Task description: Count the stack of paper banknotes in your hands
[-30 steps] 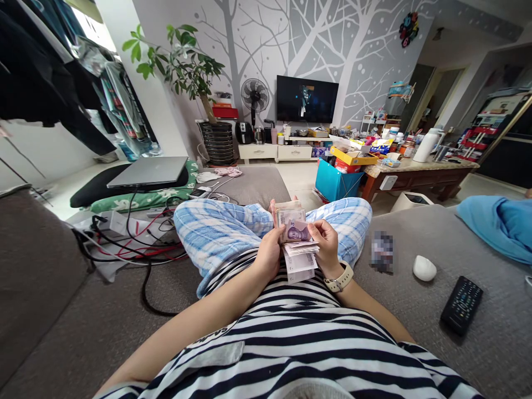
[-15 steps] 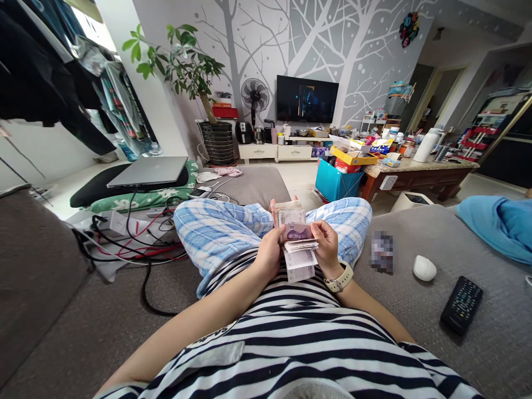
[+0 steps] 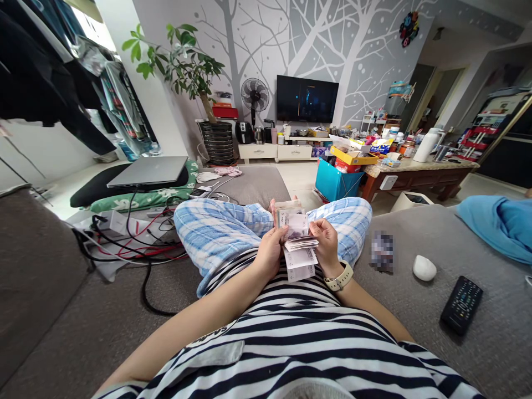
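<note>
A bundle of banknotes [image 3: 296,224] is held above my lap, between my two hands. My left hand [image 3: 271,249] grips its left side, with the thumb lying on top of the notes. From the right, my right hand [image 3: 325,244] has its thumb and fingers closed at the notes' edge. Several folded or fanned notes [image 3: 301,257] hang down toward my striped shirt, while others stand up beyond my fingers. The undersides of the notes and some of my fingers are hidden.
On the sofa to my right lie a black remote control [image 3: 462,305], a white mouse [image 3: 424,268] and a blurred-out object [image 3: 382,252]. At left are a closed laptop [image 3: 147,170] and tangled cables [image 3: 137,233]. A cluttered table [image 3: 419,172] stands ahead right.
The purple portrait face of the note between my hands has given way to a paler note face. Both hands stay almost in place.
</note>
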Motion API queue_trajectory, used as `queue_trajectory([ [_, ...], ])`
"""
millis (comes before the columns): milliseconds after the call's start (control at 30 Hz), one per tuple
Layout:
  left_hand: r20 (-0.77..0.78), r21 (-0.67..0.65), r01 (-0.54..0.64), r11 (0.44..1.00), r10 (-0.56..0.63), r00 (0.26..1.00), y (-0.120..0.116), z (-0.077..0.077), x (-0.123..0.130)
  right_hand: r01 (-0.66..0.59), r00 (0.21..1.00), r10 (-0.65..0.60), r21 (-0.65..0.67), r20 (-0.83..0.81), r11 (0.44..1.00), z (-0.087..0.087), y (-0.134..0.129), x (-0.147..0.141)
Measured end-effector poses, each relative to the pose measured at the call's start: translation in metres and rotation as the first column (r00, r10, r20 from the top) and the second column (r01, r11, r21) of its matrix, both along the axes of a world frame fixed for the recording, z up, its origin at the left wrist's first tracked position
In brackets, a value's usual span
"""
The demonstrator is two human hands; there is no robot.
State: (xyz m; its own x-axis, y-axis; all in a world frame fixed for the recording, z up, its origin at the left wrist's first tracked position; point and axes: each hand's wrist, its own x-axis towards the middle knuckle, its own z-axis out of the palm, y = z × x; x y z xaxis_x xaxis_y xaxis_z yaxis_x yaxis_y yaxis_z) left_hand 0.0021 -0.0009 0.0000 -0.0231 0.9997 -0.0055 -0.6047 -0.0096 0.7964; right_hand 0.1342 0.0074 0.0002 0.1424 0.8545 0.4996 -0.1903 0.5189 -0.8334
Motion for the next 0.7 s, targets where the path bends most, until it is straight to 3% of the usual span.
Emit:
queue_trajectory([
  [233,-0.03,0.006,-0.004,1.0,0.005,1.0,-0.0031,0.0031,0.0007,0.009,0.999,-0.006,-0.085,0.038,0.996,-0.0008,0.0018,0.0005],
  [700,-0.04,0.037,-0.05,0.998,0.051,0.998,0.0062,-0.0067,-0.0006,0.033,0.996,-0.028,-0.055,0.081,0.998,0.0001,-0.0004,0.0008],
])
